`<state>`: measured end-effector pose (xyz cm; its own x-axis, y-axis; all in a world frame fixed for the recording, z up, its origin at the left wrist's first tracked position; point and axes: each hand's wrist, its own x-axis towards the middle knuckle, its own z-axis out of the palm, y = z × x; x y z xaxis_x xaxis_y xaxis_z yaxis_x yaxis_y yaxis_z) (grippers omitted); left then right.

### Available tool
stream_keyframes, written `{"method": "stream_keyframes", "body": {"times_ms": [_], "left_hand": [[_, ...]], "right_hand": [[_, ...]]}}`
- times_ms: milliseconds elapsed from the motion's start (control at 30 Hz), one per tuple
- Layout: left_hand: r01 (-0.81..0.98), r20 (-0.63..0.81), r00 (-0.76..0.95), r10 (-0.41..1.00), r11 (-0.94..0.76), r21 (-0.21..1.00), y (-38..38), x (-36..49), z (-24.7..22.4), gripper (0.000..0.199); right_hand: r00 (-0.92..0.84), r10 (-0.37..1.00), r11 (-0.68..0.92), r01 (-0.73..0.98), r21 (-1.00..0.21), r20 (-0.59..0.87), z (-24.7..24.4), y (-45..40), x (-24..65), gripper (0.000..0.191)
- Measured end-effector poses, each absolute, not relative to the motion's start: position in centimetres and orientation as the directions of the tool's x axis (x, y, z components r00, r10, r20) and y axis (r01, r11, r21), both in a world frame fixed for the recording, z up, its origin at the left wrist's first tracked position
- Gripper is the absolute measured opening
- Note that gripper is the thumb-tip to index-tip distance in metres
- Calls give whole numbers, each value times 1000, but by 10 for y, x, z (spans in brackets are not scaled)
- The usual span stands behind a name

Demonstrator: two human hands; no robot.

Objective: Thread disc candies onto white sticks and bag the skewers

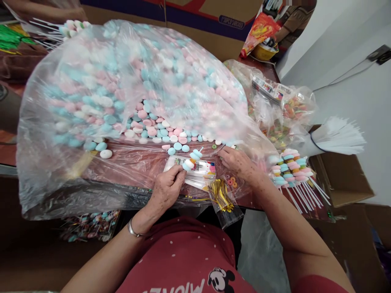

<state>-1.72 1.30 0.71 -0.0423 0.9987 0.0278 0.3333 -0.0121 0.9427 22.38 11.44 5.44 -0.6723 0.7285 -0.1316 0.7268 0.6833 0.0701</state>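
My left hand (168,186) is closed on a candy skewer (192,160), a stick threaded with blue and white marshmallow discs and an orange ring; its tip points up. Beneath the skewer lies a stack of clear printed bags (200,173). My right hand (238,163) is at the table by the front edge of the plastic, fingers bent and together; whatever is between its fingertips is hidden. A green ring candy (214,146) lies just left of those fingers. Several pink and orange ring candies (231,181) sit below the right hand, beside gold twist ties (222,194).
A huge clear plastic bag (73,162) of pink, blue and white marshmallows covers most of the table. Finished skewers (291,167) are piled at the right, near a bundle of white sticks (339,137) and cardboard boxes (348,179). Another person's arm (55,12) shows at upper left.
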Motion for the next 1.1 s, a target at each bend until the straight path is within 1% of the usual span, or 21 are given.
{"method": "stream_keyframes", "body": {"times_ms": [167, 233, 267, 300, 333, 367, 400, 433, 467, 500, 533, 567, 633, 733, 833, 933, 1100], "left_hand": [[346, 35, -38, 999, -20, 938, 14, -17, 8, 25], [362, 52, -34, 998, -36, 932, 14, -17, 9, 25], [371, 64, -32, 997, -48, 927, 14, -17, 10, 25], [382, 80, -29, 996, -63, 922, 13, -17, 11, 24], [392, 100, -24, 995, -83, 916, 13, -17, 12, 23], [402, 122, -14, 992, -106, 910, 13, -17, 12, 23], [411, 147, -3, 989, -133, 902, 13, -16, 13, 22], [420, 174, 9, 985, -162, 893, 14, -16, 13, 21], [429, 199, 19, 980, -188, 884, 14, -15, 14, 21], [437, 223, 27, 975, -212, 874, 14, -15, 14, 21], [445, 240, 33, 970, -230, 866, 14, -15, 14, 21], [450, 254, 37, 966, -244, 859, 14, -14, 14, 22], [457, 269, 46, 962, -260, 850, 15, -14, 14, 22], [468, 272, 57, 961, -266, 843, 15, -15, 14, 22], [474, 272, 59, 960, -267, 839, 15, -14, 13, 23], [478, 267, 52, 962, -259, 839, 15, -14, 13, 23], [473, 228, 55, 972, -226, 852, 15, -15, 14, 22]], "right_hand": [[-642, 757, 652, 756, 59, -125, 52, 111, 225, 23], [-618, 780, 622, 783, 15, -98, 51, 109, 226, 21], [-593, 802, 592, 805, -35, -67, 50, 108, 226, 21], [-558, 829, 553, 825, -115, -23, 49, 108, 225, 21], [-509, 860, 501, 833, -234, 27, 49, 107, 224, 21], [-450, 890, 440, 809, -389, 71, 48, 107, 222, 20], [-383, 918, 370, 738, -565, 101, 47, 106, 219, 19], [-320, 941, 293, 618, -730, 107, 46, 106, 216, 17], [-275, 958, 212, 469, -857, 87, 46, 105, 212, 16], [-249, 967, 134, 324, -937, 53, 45, 104, 208, 15], [-236, 972, 69, 204, -976, 19, 44, 104, 204, 15], [-232, 973, 20, 121, -992, -9, 43, 103, 200, 16], [-227, 973, -39, 42, -998, -48, 43, 102, 194, 16], [-213, 974, -78, -7, -997, -75, 44, 100, 189, 17], [-237, 969, -87, -47, -995, -73, 45, 99, 186, 19], [-270, 962, -51, -55, -997, -35, 45, 98, 186, 22], [-384, 923, 34, 17, -999, 25, 45, 96, 186, 25]]}}
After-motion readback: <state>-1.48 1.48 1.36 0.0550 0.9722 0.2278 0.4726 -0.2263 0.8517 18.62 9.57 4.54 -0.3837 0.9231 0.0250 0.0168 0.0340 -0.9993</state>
